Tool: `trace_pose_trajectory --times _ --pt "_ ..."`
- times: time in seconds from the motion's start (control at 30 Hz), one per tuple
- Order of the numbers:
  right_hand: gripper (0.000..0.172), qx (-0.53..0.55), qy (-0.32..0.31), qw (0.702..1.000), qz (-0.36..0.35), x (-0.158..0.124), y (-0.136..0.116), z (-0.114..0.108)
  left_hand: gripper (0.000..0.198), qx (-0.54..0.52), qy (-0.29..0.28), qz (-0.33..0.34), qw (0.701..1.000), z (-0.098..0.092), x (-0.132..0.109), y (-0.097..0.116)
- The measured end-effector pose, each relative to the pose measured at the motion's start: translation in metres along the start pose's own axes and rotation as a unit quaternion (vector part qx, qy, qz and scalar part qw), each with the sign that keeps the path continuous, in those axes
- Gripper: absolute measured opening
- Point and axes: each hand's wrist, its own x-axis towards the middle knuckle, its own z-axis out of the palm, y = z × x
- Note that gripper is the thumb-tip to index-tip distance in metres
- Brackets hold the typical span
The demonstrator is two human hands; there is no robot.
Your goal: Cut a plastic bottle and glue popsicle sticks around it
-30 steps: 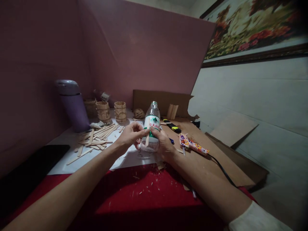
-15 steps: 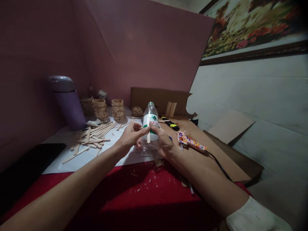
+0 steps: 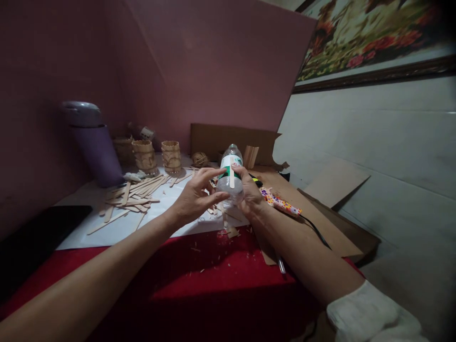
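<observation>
the plastic water bottle stood upright near the middle of the view, held just above the edge of the white paper sheet, with a flat wooden stick lying upright against its green and white label. the right hand was wrapped around the bottle from its 3 o'clock side, fingers closed behind it and the thumb pressed on the top end of the stick. the left hand came in from 9 o'clock with its fingers spread wide and loose; the index fingertip reached the label beside the stick and the thumb touched the clear lower body, while the other fingers gripped nothing. whether the bottle's base touched the table could not be told. at 9 o'clock of the bottle a pile of sticks lay scattered on the paper, and beyond it, toward 10 o'clock, stood a purple flask and two small stick cups. a ball of twine sat at 11 o'clock before a cardboard sheet. at 3 o'clock, just beside the right wrist, lay a patterned glue gun with its black cord running toward 4 o'clock. a red cloth strewn with wood chips covered the table at 6 o'clock, under both forearms.
</observation>
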Motion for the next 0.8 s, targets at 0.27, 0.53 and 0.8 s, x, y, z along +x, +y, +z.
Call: trace_pose_trajectory --times 0.27,0.53,0.8 --pt "0.016 0.016 0.012 1.000 0.023 0.006 0.004 -0.005 0.036 0.174 0.008 0.121 0.977 0.003 -0.002 -0.016" --pt "0.021 0.014 0.001 1.000 0.012 0.002 0.008 -0.001 0.039 0.149 0.000 0.104 0.983 0.002 -0.004 -0.004" --pt "0.018 0.012 0.014 1.000 0.018 0.002 0.010 -0.004 0.021 0.220 0.020 0.169 0.961 0.002 -0.004 -0.006"
